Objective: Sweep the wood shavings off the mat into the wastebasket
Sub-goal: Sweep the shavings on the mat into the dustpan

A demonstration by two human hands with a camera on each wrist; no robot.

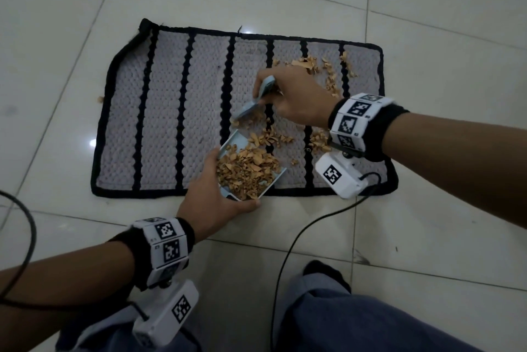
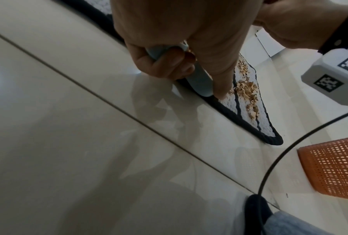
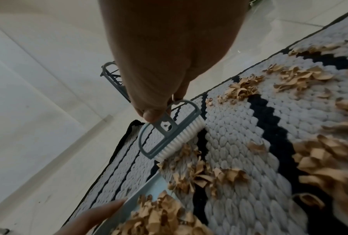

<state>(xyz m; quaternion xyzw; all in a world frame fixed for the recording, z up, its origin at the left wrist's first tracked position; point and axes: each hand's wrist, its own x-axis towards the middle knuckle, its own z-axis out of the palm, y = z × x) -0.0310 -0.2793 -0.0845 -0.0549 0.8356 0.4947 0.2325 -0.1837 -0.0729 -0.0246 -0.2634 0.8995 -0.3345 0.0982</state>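
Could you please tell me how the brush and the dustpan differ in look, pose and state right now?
The brush has white bristles and carries no shavings; the dustpan is an open tray heaped with wood shavings. The right hand pinches the brush by its handle, bristles down on the mat; the left hand grips the dustpan at the mat's near edge. Both are pale blue plastic.

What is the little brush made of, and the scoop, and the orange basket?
The brush looks like smooth blue-grey plastic with white bristles, probably nylon. The dustpan seems the same matte blue plastic, thin-walled. The wastebasket looks like orange moulded plastic in an open lattice; light shows through.
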